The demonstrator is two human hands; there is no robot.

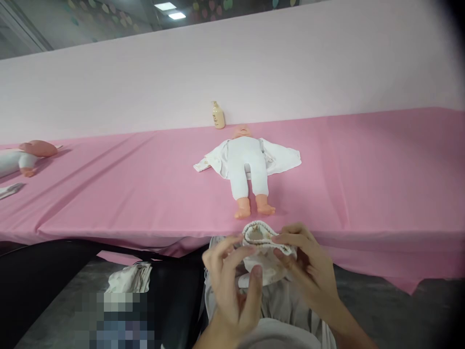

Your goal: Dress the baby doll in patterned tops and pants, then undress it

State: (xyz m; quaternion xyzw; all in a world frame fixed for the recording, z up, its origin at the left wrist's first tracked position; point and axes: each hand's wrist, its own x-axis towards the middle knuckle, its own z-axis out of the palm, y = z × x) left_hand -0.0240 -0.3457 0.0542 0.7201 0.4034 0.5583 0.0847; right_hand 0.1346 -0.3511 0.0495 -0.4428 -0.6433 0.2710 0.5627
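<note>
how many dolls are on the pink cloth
2. The middle doll lies in front of the person; a second doll lies at the left edge, partly cut off. Any outside the view can't be counted.

two dolls [246, 151], one pump bottle [218, 118], two hands [228, 278]

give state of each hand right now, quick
Left hand: open, thumb apart from fingers, beside the cloth; contact unclear.
Right hand: closed, holding the cloth's rim between thumb and fingers.
</note>
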